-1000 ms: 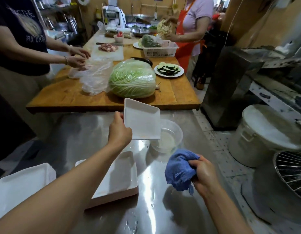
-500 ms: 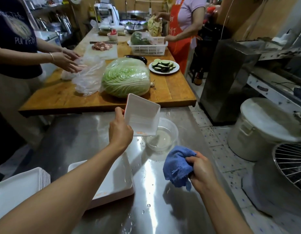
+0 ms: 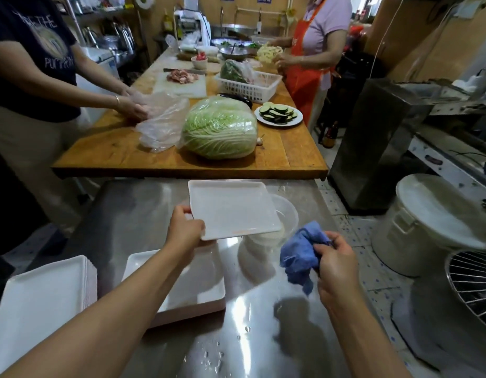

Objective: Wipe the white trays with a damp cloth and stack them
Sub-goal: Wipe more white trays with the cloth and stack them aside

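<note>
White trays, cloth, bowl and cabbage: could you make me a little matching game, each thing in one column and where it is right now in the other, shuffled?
Things
1. held white tray
2. blue cloth
3. clear bowl
4. cabbage

Places
A. on the wooden table
B. gripped in the right hand
C. on the steel counter, partly behind the lifted tray
D. held up by the left hand

Pairs: 1-D, 2-B, 3-C, 4-A

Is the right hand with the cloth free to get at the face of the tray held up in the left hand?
Probably yes. The right hand grips the blue cloth just right of the tray, which the left hand holds by its near left corner, face up and bare. Nothing lies between them; the plastic bowl sits beneath.
</note>
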The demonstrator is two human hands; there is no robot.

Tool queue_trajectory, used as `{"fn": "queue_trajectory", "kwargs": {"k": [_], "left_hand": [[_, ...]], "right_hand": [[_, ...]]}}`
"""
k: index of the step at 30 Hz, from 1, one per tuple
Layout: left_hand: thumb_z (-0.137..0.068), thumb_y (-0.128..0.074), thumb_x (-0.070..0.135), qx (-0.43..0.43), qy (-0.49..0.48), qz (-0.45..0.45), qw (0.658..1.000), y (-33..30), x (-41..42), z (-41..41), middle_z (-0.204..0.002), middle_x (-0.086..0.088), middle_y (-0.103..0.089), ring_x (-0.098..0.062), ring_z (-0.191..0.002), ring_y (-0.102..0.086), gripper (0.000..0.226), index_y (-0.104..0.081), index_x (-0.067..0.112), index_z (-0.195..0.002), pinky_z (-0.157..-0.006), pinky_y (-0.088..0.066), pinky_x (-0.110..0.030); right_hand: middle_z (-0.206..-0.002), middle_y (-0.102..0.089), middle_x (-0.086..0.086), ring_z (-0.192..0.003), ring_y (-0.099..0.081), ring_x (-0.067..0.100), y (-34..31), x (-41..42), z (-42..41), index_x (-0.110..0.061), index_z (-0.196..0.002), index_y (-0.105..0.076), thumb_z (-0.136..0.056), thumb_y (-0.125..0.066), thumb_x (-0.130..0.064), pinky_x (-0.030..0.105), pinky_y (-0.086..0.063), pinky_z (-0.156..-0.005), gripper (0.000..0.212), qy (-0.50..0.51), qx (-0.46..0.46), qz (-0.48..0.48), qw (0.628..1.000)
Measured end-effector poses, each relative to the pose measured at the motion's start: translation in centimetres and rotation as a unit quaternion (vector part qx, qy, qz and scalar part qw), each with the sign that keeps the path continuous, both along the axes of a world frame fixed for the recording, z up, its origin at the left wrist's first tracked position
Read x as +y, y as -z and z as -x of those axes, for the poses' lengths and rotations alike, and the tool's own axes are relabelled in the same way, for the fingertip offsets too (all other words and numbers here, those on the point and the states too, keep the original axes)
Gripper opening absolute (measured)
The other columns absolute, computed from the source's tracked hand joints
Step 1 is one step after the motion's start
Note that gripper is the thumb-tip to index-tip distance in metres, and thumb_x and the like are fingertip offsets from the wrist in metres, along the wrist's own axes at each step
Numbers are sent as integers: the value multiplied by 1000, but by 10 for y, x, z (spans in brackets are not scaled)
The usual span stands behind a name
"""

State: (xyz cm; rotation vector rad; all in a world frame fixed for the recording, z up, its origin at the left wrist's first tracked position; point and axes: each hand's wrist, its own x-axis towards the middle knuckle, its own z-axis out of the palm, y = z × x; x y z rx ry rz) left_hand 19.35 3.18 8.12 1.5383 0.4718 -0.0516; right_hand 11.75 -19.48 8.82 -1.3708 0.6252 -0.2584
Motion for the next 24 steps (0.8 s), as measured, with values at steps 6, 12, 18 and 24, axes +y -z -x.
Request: {"fn": "queue_trajectory", "kwargs": {"k": [6,12,18,24], "left_hand": [[-85,-38,-15,9,-1,120,993,-8,26,43,-98,-8,-58,-26,-83,-59,32,-46,14,-99,-57,-53,-38],[-92,-43,-6,-8,5,105,994,-14,50,71,-105,-8,-60,-29,-93,-60,27,-47,20,-99,-56,-54,-37],[-92,-44,-6,-20,-3,147,989,-19,67,92,-102,-8,-61,-29,-90,-62,27,-47,21,-96,-56,-55,-39],[-96,-45,3,-38,-16,162,986,-31,80,102,-104,-4,-61,-26,-92,-63,21,-47,24,-99,-55,-58,-35]], "right_hand": [[-86,-56,-6,-74,-58,-7,-37,42,-11,-26,-85,-54,-91,-53,-6,9,-47,-55,22,-102,-148,281,943],[-118,-49,-4,-90,-55,10,-26,66,-15,-23,-130,-50,-98,-42,-20,11,-49,-57,34,-251,-20,368,895],[-127,-51,7,-114,-47,21,-20,83,-11,-12,-122,-59,-85,-63,-8,31,-46,-91,38,-243,-54,614,749],[-130,-48,3,-117,-41,13,-21,124,11,-10,-125,-59,-96,-48,-13,15,-28,-97,31,-299,-99,541,780]]}}
